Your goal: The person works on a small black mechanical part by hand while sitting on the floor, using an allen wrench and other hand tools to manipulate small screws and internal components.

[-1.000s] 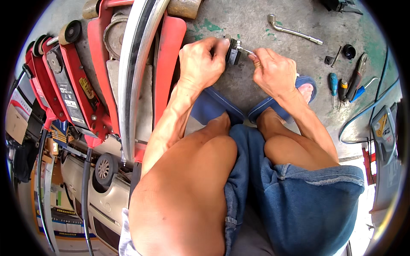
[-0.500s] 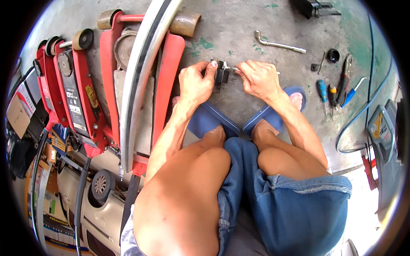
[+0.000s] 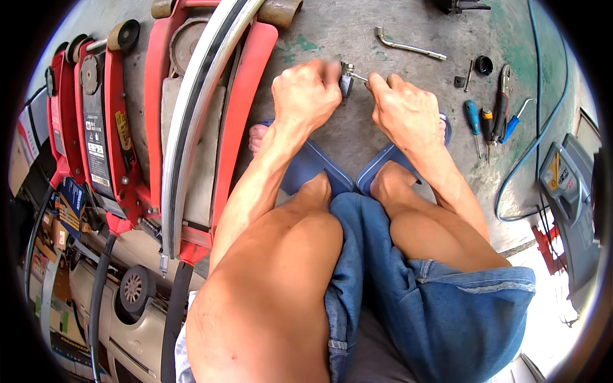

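Observation:
Over the floor in front of my feet, my left hand (image 3: pixel 306 94) is closed around a small black part (image 3: pixel 345 85) with a bright metal fitting on its top. Most of that part is covered by the fingers. My right hand (image 3: pixel 407 108) is closed on a thin metal tool (image 3: pixel 359 77), whose shaft reaches left to the fitting. Its grip is hidden in the palm, so I cannot tell the tool's kind. Farther off on the floor lies an L-shaped socket wrench (image 3: pixel 412 50).
Right of my hands lie a blue screwdriver (image 3: pixel 472 115), a yellow-and-black screwdriver (image 3: pixel 488 124), pliers (image 3: pixel 502 102), a blue-handled hook tool (image 3: pixel 513 129), a bolt (image 3: pixel 469 76) and a black round cap (image 3: pixel 483 64). A blue hose (image 3: pixel 535 150) curves beyond. Red floor jacks (image 3: pixel 241 121) and a curved metal-and-black strip (image 3: pixel 185 121) stand left.
My left hand has turned so its back covers more of the black part. The right hand has shifted slightly right and down, still gripping the tool. The whole view has shifted a little.

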